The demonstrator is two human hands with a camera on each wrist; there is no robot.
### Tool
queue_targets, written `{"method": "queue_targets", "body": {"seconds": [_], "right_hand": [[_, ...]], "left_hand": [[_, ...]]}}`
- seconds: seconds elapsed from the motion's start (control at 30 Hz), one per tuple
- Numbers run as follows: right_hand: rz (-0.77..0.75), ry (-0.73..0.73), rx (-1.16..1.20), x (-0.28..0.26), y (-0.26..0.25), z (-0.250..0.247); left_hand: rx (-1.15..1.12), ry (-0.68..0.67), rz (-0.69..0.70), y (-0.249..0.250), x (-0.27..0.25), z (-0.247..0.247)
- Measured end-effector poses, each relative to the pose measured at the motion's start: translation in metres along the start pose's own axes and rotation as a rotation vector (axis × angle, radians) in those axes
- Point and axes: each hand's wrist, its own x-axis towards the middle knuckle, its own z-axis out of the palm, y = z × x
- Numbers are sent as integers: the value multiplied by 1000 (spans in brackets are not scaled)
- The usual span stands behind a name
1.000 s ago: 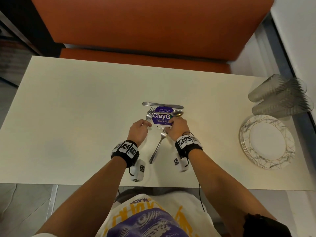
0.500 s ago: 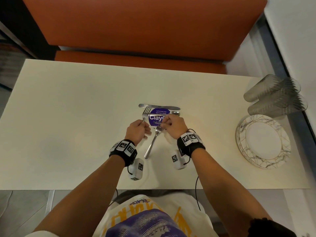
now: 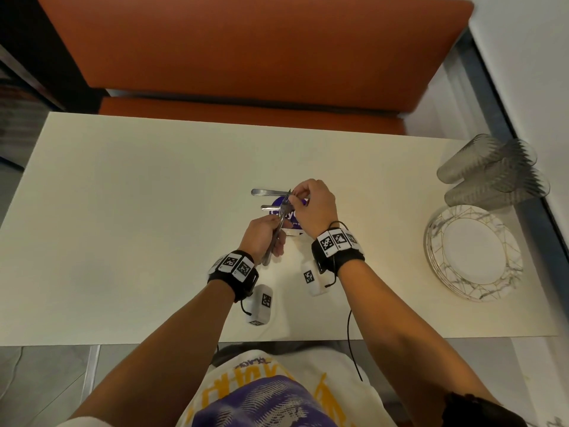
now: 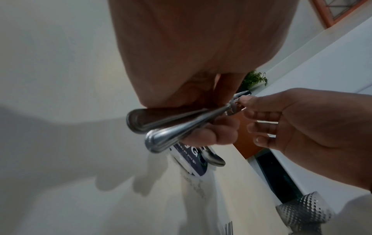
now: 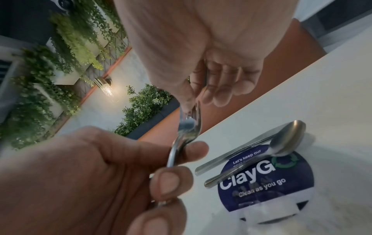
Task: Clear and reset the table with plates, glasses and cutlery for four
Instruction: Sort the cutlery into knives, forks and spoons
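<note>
Gathering cutlery, the left hand (image 3: 261, 237) grips two forks (image 4: 173, 125) by their handles while the right hand (image 3: 314, 204) pinches their tines at the table's (image 3: 123, 195) centre. A spoon (image 5: 281, 143) and knife (image 3: 268, 191) lie at twelve o'clock of the forks, on the purple sticker (image 5: 281, 182). Next, probably, the right hand lets go and collects them.
</note>
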Motion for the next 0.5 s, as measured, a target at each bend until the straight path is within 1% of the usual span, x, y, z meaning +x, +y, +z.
{"method": "queue_targets", "body": {"seconds": [0.2,0.33,0.4,0.5], "right_hand": [[56,40,66,1,-2,3],[114,1,146,-1,-4,8],[99,-17,147,-2,-2,10],[56,-38,76,0,-1,9]], "left_hand": [[5,-16,22,5,-7,-4],[-65,-18,6,7,-8,-5],[-58,-18,-2,9,-10,-4],[-25,-17,-23,10,-14,-3]]}}
